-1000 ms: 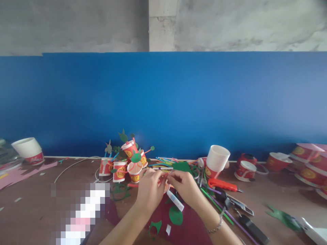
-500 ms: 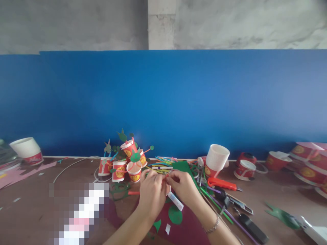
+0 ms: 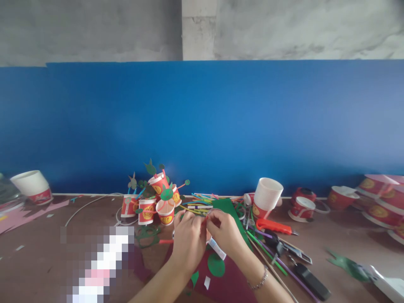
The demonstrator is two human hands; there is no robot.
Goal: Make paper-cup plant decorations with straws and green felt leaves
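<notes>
My left hand [image 3: 190, 237] and my right hand [image 3: 223, 229] meet at the middle of the table, fingertips pinched together. Between them shows a small bit of red, too hidden to name. Part of a pale, round-edged thing peeks out below the fingers. Just under my right hand lies a white tube [image 3: 217, 249]. Nearer me, a green paper circle [image 3: 216, 264] and a white scrap [image 3: 207, 282] rest on a dark red sheet [image 3: 233, 280]. Left of my hands stand red paper cups [image 3: 147, 211] with straws and green paper shapes.
A stack of white cups [image 3: 268, 195], an orange cutter [image 3: 276, 226], straws and a black key fob [image 3: 311, 281] lie to the right. Green-handled scissors [image 3: 350, 266] are farther right. Pink paper [image 3: 30, 216] is at left, a blue panel [image 3: 202, 126] behind.
My hands stay together in nearly the same place, with the fingers of my right hand slightly shifted. The view has moved very slightly.
</notes>
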